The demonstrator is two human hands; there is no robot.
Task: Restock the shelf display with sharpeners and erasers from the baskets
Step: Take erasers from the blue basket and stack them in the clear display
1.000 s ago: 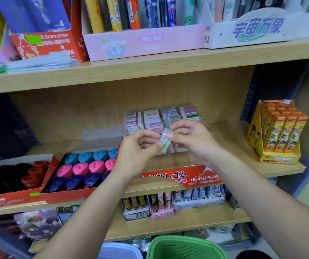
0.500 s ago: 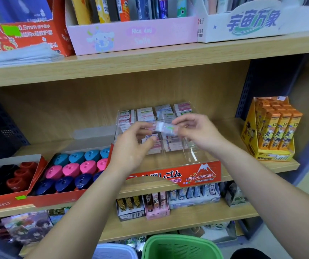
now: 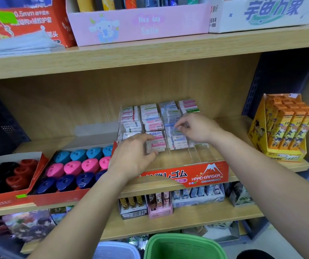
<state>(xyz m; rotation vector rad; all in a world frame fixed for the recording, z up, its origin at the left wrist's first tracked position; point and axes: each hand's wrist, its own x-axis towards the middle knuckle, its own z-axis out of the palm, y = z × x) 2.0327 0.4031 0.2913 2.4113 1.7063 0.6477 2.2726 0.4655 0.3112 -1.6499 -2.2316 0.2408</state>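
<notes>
Both hands (image 3: 131,157) reach into the clear display (image 3: 196,153) on a wooden shelf (image 3: 233,126).

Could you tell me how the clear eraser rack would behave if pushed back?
The clear eraser rack looks rigid, so it would probably slide whole on the smooth wooden shelf. Well stocked at the back, it likely feels weighty and unlikely to tip.

The right hand (image 3: 196,128) was blurred, its grip on the erasers (image 3: 176,143) unclear; the left hand (image 3: 131,157) hid the left end of the red label (image 3: 206,177); the bottom edge cut off the green basket (image 3: 183,246).
</notes>
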